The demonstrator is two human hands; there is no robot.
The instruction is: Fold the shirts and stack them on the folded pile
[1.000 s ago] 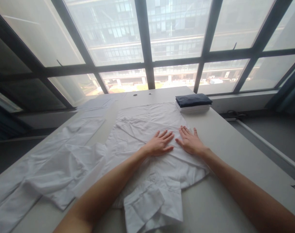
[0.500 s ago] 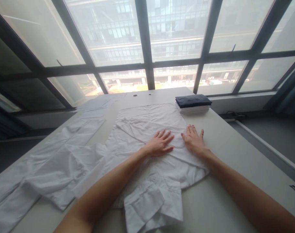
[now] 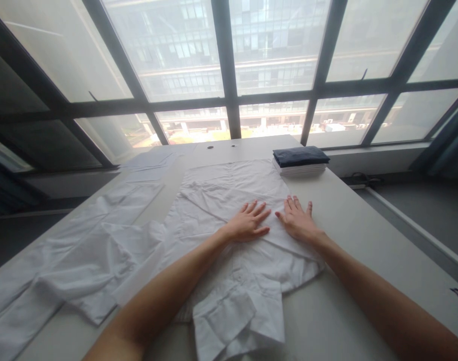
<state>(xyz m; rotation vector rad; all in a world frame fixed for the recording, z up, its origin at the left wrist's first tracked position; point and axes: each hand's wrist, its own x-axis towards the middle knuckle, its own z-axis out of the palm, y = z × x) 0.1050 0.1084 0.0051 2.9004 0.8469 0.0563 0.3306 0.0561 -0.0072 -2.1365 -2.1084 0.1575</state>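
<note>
A white shirt (image 3: 209, 210) lies spread on the table, its body toward the window and a folded part, perhaps a sleeve end or collar (image 3: 232, 311), toward me. Flat on the cloth, fingers spread, rests my left hand (image 3: 248, 222). My right hand (image 3: 297, 218) lies just beside it, near the shirt's right edge, palm down with its fingers apart. Neither hand grips the fabric. Wrinkles run across the cloth around both hands. My left forearm covers part of the shirt's lower left.
More white garments (image 3: 112, 240) lie loosely along the left of the white table (image 3: 349, 281). A folded stack with a dark blue cloth (image 3: 300, 156) on top stands at the back right. Large windows (image 3: 274, 50) rise behind the table's far edge.
My right hand has shifted slightly left and toward me over the shirt. My left hand stays in the same place.
</note>
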